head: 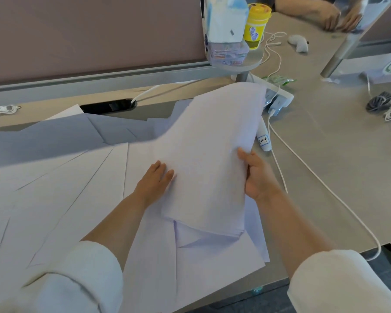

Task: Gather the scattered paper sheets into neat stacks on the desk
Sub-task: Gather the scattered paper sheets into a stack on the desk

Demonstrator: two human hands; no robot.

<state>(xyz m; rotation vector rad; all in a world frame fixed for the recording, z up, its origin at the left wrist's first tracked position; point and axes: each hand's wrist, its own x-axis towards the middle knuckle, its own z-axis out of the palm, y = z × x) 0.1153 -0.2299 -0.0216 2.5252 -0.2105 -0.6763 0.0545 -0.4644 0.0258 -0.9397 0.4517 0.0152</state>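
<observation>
Clamping sheet bundle (208, 159) edge — right grip (255, 175), thumb on top; left grip (156, 179) flat, released, fingertips under bundle.

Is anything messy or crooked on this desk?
Yes. The white paper sheets on the grey desk lie fanned at different angles, overlapping, not squared up. The white paper bundle in the right hand is uneven at its near edge.

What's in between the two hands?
A bundle of white paper sheets, in the head view. The right hand holds its edge with thumb on top; the left hand lies flat against its other side.
</observation>
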